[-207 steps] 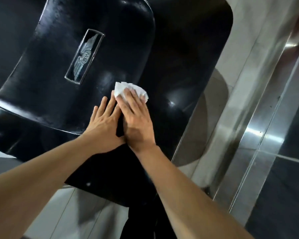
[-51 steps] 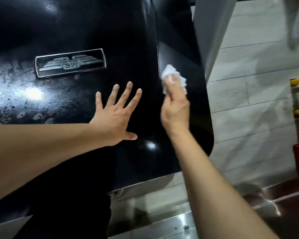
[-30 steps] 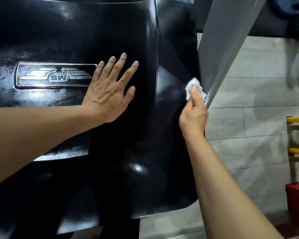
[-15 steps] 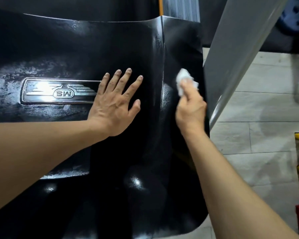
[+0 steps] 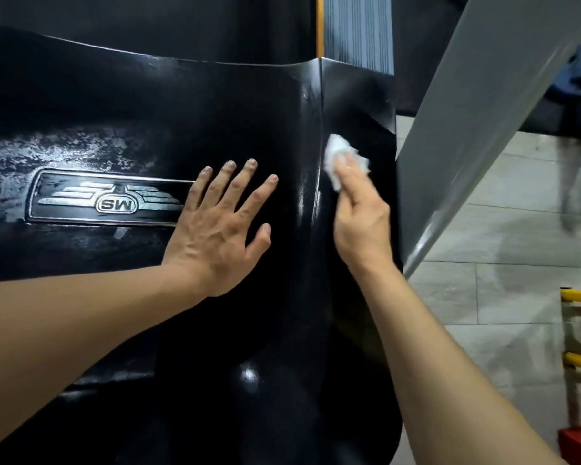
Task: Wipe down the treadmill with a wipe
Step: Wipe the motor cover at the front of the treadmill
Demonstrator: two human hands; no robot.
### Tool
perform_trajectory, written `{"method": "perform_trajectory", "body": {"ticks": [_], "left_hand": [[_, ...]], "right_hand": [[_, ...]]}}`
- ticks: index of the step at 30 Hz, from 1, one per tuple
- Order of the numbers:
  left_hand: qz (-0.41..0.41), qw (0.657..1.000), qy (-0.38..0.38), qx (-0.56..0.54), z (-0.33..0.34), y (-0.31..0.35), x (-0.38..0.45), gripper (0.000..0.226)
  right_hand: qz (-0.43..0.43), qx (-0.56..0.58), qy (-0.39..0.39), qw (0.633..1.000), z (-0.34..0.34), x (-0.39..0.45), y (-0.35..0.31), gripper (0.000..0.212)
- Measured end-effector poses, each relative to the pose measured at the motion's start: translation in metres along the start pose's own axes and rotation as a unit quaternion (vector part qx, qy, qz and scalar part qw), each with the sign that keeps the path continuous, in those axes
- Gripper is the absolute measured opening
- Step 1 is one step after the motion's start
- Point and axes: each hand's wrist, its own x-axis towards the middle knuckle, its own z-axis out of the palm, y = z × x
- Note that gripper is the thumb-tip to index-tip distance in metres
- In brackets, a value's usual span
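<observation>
Treadmill cover [image 5: 215, 105]: L hand [image 5: 220, 226] flat, grip spread; R hand [image 5: 361, 216] grip pinching wipe [image 5: 336, 152] vs side panel.

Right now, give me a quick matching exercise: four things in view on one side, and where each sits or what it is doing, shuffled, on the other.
Things:
1. left hand
2. right hand
3. wipe
4. winged badge

States:
A. crumpled white, pressed against the black cover's side face
B. flat on the black cover, fingers spread
C. set into the cover, left of the spread fingers
D. pressing the wipe to the cover, beside the grey upright

Pairs: 1-B, 2-D, 3-A, 4-C
</observation>
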Motion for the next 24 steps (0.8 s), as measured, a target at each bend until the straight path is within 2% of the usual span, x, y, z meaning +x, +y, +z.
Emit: {"method": "perform_trajectory", "body": {"ticks": [2, 3, 4, 6, 8, 9, 12, 13, 14, 17, 18, 21, 22, 24], "left_hand": [[0.006, 1.000, 0.010, 0.006, -0.002, -0.001, 0.004, 0.068], [0.013, 1.000, 0.020, 0.007, -0.004, -0.002, 0.009, 0.066], [0.022, 0.999, 0.031, 0.004, -0.006, -0.004, 0.016, 0.063], [0.035, 0.998, 0.045, -0.006, -0.011, -0.009, 0.037, 0.059], [0.038, 0.998, 0.042, -0.006, -0.013, -0.015, 0.057, 0.062], [0.034, 0.999, 0.032, -0.002, -0.012, -0.017, 0.064, 0.064], [0.022, 1.000, 0.020, 0.001, -0.004, -0.022, 0.069, 0.066], [0.018, 1.000, 0.024, -0.002, -0.003, -0.023, 0.068, 0.066], [0.016, 1.000, 0.026, -0.006, -0.003, -0.023, 0.068, 0.066], [0.015, 0.999, 0.027, -0.012, -0.005, -0.022, 0.069, 0.065], [0.016, 1.000, 0.024, -0.012, -0.005, -0.023, 0.069, 0.065], [0.015, 0.999, 0.027, -0.013, -0.005, -0.022, 0.068, 0.064], [0.015, 0.999, 0.027, -0.013, -0.005, -0.022, 0.068, 0.063], [0.015, 1.000, 0.024, -0.012, -0.006, -0.022, 0.069, 0.064]], "right_hand": [[0.144, -0.009, 0.062, 0.988, -0.006, 0.025, 0.011, 0.045], [0.182, -0.013, 0.075, 0.980, -0.006, 0.035, 0.012, 0.044], [0.170, -0.011, 0.072, 0.983, -0.002, 0.041, 0.008, 0.043], [0.050, 0.001, 0.016, 0.999, 0.006, 0.039, -0.009, 0.042], [-0.060, 0.000, -0.035, 0.998, 0.008, 0.038, -0.008, 0.047], [-0.062, -0.011, -0.031, 0.998, 0.005, 0.047, -0.001, 0.048], [0.109, -0.036, 0.053, 0.992, -0.001, 0.078, 0.019, 0.048], [0.112, -0.035, 0.063, 0.991, 0.002, 0.081, 0.015, 0.048], [0.075, -0.025, 0.049, 0.996, 0.007, 0.083, 0.007, 0.047], [-0.085, -0.002, -0.031, 0.996, 0.021, 0.080, -0.005, 0.047], [-0.077, -0.001, -0.022, 0.997, 0.020, 0.087, -0.001, 0.048], [0.088, -0.023, 0.066, 0.994, 0.007, 0.123, 0.014, 0.046], [0.089, -0.040, 0.068, 0.993, 0.007, 0.131, 0.011, 0.046], [0.012, -0.016, 0.021, 1.000, 0.014, 0.140, -0.009, 0.040]]}}
